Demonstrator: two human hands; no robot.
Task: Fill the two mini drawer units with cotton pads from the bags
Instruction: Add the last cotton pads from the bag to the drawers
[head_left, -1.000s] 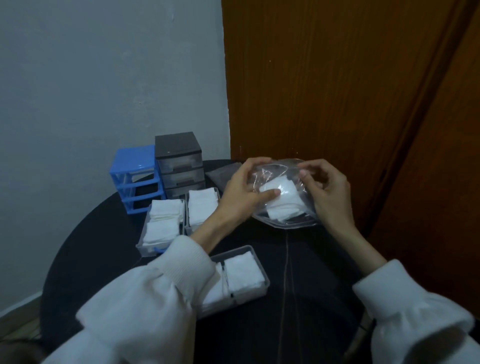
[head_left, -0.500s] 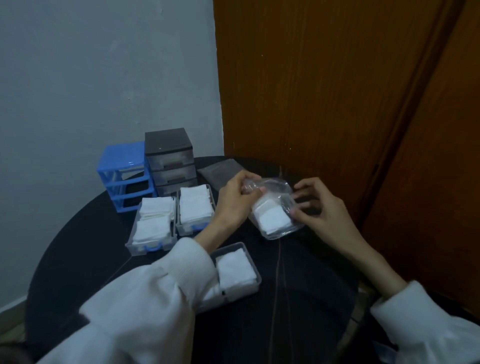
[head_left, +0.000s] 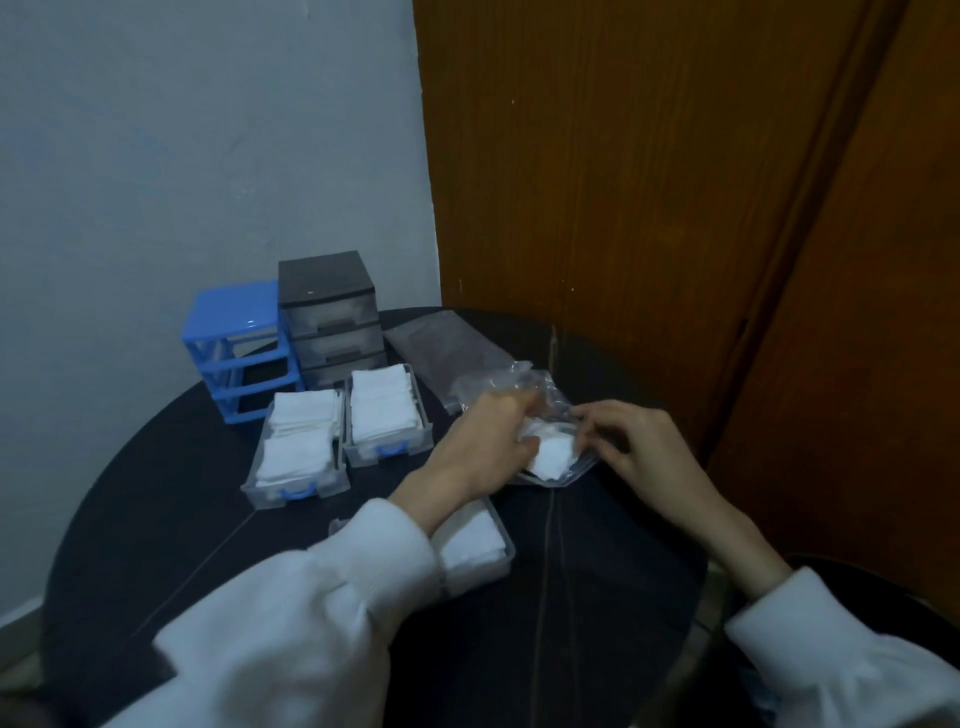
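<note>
A clear bag of white cotton pads lies on a dark round table, the left hand pinching the pads while the right hand pinches the bag's edge. Just left, three pad-filled drawers sit before an emptied blue drawer unit and a grey drawer unit.

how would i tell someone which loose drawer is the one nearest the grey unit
Start at the grey drawer unit standing at the back of the round black table, next to the blue frame. Directly in front of it sits a clear drawer packed with white cotton pads. Unlike the neighbouring drawer to its left, it lies farther back, nearly against the grey unit.
</note>
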